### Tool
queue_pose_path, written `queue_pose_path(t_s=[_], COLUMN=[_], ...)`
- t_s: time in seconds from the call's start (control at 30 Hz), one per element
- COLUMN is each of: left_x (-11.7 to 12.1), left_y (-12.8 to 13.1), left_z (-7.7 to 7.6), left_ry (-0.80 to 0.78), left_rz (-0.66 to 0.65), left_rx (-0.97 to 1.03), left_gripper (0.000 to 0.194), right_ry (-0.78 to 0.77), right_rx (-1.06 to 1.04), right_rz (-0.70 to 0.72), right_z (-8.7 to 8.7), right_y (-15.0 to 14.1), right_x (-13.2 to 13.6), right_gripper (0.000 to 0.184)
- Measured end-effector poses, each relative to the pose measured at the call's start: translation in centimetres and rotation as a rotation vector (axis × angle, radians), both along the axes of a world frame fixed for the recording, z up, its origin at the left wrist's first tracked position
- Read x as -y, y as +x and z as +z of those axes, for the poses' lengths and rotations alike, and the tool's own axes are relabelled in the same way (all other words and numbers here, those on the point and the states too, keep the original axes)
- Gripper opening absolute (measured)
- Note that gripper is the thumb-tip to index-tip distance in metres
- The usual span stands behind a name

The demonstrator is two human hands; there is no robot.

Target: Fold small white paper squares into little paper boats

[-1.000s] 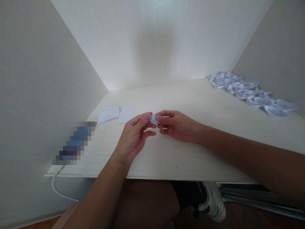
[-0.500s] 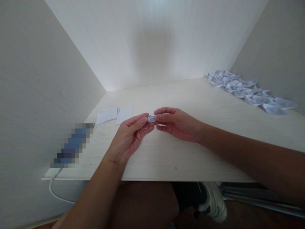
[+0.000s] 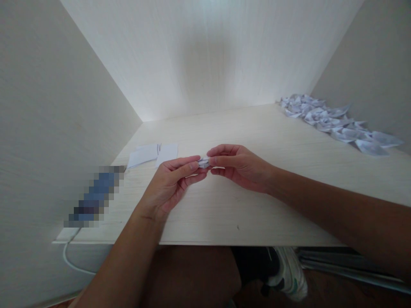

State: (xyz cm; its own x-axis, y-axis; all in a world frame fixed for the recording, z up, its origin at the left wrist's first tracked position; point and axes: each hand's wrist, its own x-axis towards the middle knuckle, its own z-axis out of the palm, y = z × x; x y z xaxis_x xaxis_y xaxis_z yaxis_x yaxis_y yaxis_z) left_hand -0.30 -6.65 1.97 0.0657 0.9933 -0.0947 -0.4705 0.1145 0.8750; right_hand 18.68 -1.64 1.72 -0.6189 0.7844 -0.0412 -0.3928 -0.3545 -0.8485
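Observation:
A small piece of folded white paper [image 3: 203, 163] is pinched between my two hands, a little above the middle of the table. My left hand [image 3: 173, 177] grips its left end between thumb and fingers. On the right end, the thumb and fingers of my right hand [image 3: 240, 167] close around it. Fingertips cover both ends of the paper, so its full shape is hidden.
White paper sheets [image 3: 144, 155] lie on the pale table [image 3: 205, 214] at the left. Many folded paper pieces [image 3: 330, 122] are heaped along the right wall. A blurred-out device [image 3: 96, 196] with a white cable [image 3: 69, 261] rests at the left edge. Panels enclose the table.
Both hands stay almost in place on the folded paper, which has tilted slightly so a bit more of its top shows. The whole view has shifted slightly.

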Motion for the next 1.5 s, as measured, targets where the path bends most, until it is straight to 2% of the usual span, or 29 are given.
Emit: queue_pose_path(t_s=[0.23,0.47,0.8,1.03,1.27,1.5], left_x=[0.1,0.2,0.0,0.0,-0.2,-0.1], left_y=[0.2,0.3,-0.5,-0.4,-0.3,-0.6], left_z=[0.4,0.6,0.3,0.1,0.2,0.7], left_ry=[0.007,0.016,-0.053,-0.016,0.015,-0.025], left_rz=[0.008,0.029,-0.047,-0.054,-0.04,-0.034], left_rx=[-0.02,-0.089,-0.055,-0.018,-0.002,-0.081], left_gripper=[0.019,0.017,0.017,0.017,0.02,0.025], right_ry=[-0.003,-0.08,-0.166,-0.178,-0.202,-0.21], right_rx=[-0.027,-0.001,0.027,0.033,0.04,0.063], right_rz=[0.029,0.015,0.07,0.095,0.078,0.087], right_z=[-0.2,0.2,0.1,0.3,0.2,0.4], right_y=[0.0,-0.1,-0.3,-0.6,-0.7,-0.4], right_x=[0.0,0.4,0.9,1.3,1.3,1.2], right_gripper=[0.019,0.019,0.018,0.015,0.021,0.017])
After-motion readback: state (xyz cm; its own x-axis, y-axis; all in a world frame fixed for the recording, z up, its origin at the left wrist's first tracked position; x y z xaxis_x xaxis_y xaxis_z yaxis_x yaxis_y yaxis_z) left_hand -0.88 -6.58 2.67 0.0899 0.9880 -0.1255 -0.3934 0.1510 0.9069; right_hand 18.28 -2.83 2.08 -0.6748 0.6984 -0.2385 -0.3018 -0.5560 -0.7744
